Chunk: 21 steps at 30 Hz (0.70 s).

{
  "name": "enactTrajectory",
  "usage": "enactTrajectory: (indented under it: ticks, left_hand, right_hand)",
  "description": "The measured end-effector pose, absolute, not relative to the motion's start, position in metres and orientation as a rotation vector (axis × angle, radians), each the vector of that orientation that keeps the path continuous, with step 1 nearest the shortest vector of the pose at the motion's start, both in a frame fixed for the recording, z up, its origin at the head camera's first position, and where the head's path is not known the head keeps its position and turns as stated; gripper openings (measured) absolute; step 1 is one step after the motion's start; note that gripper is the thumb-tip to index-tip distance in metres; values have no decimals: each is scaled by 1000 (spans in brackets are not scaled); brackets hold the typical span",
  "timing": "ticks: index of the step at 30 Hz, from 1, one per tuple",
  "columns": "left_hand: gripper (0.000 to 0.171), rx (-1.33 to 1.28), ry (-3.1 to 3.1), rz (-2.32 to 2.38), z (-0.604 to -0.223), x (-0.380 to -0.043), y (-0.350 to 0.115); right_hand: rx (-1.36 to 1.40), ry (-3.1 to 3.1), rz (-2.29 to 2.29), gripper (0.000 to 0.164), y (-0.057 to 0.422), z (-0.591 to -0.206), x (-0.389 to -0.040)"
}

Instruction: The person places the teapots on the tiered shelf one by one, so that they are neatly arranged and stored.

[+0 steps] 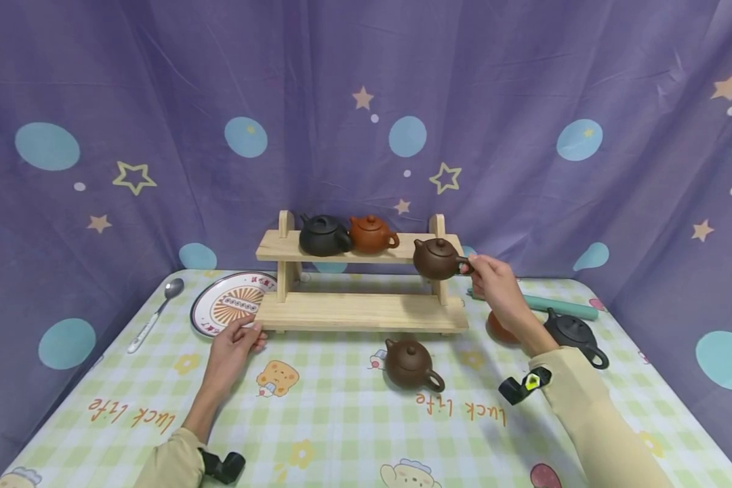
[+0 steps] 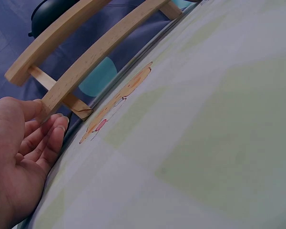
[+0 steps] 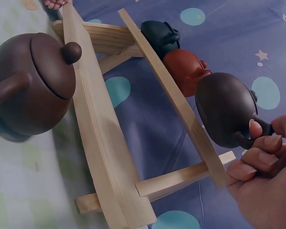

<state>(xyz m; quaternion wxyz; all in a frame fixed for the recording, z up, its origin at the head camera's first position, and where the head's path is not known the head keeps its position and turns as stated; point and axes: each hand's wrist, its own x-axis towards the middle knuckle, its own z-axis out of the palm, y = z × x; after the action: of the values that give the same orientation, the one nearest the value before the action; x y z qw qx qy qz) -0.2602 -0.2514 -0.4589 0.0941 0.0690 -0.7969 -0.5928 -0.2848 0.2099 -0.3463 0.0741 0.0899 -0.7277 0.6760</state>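
My right hand (image 1: 497,288) grips a dark brown teapot (image 1: 437,259) by its handle, its spout pointing left. That teapot is at the right end of the upper board of a wooden two-tier stand (image 1: 354,312); whether it touches the board I cannot tell. My left hand (image 2: 24,148) pinches the left end of the lower board, thumb above and fingers curled below. On the upper board sit a black teapot (image 1: 322,236) and, right beside it, an orange-red teapot (image 1: 372,235). A second brown teapot (image 3: 35,86) stands on the cloth before the stand.
Behind my right forearm are a partly hidden orange-red teapot (image 1: 501,328), a black teapot (image 1: 572,333) and a green rod (image 1: 561,307). To the left lie a patterned plate (image 1: 210,308), partly behind the stand, and a spoon (image 1: 156,315). A purple curtain (image 1: 341,54) hangs behind the table.
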Motion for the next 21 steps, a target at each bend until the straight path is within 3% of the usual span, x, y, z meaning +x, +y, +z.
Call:
enactTrajectory:
  ticks: [21]
  left_hand:
    - [45,204,-2364,-1763,-459,-261,-252]
  right_hand:
    - [281,-2103,2066,36,196,-342,-309]
